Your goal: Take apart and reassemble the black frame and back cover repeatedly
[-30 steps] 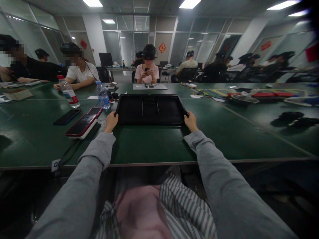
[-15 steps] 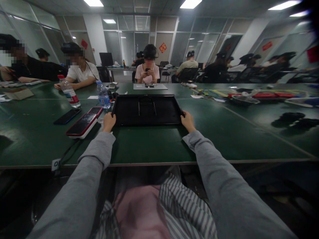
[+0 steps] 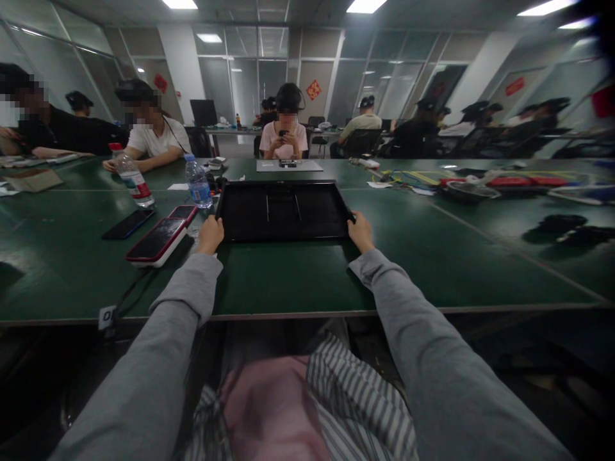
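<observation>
Currently, head view: one black rimmed tray [image 3: 317, 211], centre of the frame, with two thin metallic strips standing out on its dark inner face. Left hand [image 3: 210, 234]: thumb and fingers pinching the tray's left rim near its front corner. Right hand [image 3: 361, 232]: same pinch, right rim; fingers on the outer side of both are mostly hidden. Whether the underside bears on the green tabletop [image 3: 288, 282] cannot be told.

Change on record: against a second ago, tray and both hands sit slightly further left in the frame; against half a second ago, hardly any difference. Judged meaning: a small sideways adjustment, the two-sided hold kept throughout, left-hand margin now tighter.

Edges: left, a blue-labelled water bottle [image 3: 199, 186] just beside the tray's far left part; a red-cased phone [image 3: 156, 242] on a white block near the left hand; a black phone [image 3: 127, 225] beyond. Far side, a grey panel [image 3: 314, 166]. Widest room for moving: right of the tray, green surface stretching toward dark items [image 3: 562, 223] at right of frame, and the strip before its front rim.
</observation>
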`<state>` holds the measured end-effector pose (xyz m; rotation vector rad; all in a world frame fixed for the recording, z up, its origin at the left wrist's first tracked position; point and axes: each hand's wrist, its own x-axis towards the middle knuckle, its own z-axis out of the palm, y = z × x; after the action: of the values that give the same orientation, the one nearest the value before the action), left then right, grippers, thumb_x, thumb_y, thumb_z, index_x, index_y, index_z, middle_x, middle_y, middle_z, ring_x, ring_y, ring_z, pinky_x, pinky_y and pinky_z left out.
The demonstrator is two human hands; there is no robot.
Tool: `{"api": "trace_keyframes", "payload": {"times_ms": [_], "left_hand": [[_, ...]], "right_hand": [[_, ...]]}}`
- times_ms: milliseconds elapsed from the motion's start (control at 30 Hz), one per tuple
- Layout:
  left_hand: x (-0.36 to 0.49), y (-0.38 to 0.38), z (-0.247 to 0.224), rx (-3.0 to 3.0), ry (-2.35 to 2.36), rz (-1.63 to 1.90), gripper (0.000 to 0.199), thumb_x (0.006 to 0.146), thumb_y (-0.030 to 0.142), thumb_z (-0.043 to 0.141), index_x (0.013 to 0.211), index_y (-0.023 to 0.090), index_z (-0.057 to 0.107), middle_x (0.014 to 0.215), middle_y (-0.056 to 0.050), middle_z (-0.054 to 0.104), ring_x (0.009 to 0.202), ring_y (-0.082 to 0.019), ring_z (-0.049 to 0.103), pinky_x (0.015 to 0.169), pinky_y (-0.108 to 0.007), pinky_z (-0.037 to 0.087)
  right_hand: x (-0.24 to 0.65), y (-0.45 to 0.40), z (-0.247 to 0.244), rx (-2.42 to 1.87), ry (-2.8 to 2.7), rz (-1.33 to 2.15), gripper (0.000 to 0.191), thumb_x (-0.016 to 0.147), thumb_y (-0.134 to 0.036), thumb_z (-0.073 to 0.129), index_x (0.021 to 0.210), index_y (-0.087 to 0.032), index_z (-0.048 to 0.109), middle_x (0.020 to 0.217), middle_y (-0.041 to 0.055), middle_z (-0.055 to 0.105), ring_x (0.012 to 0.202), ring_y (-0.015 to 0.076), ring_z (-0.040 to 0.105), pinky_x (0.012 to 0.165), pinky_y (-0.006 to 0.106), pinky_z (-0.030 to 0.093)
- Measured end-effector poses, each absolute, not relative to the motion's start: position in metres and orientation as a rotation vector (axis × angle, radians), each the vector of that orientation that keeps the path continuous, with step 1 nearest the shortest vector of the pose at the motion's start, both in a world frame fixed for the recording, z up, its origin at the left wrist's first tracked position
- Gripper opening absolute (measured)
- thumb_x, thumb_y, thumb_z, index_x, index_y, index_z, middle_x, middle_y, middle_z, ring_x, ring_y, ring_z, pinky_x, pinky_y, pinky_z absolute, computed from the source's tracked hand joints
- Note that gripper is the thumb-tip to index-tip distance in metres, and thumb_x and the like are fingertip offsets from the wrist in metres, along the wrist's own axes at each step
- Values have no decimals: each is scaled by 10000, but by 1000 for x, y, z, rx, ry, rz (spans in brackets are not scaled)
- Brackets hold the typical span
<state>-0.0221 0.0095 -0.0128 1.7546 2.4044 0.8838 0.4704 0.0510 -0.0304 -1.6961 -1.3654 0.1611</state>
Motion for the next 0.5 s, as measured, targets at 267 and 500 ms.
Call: {"api": "trace_keyframes", "payload": {"times_ms": [267,500], "left_hand": [[-23,8,-13,1691,2374,972,469,1044,394,353,1310,96,598,1277,-269,673,1207,-387,642,1003,-490,475],[-38,21,-13,1606,2316,1002,467,1050,362,345,1218,90,686,1298,-235,685,1243,-351,628,1021,-433,470]], "right_hand": [[480,62,-39,-1638,-1371,223,426,869,-358,573,1230,-145,650,1152,184,716,1107,321,662,1027,518,493],[492,71,-40,-1585,-1252,422,525,849,-472,625,1238,-119,637,1001,134,708,951,268,678,936,471,548]]}}
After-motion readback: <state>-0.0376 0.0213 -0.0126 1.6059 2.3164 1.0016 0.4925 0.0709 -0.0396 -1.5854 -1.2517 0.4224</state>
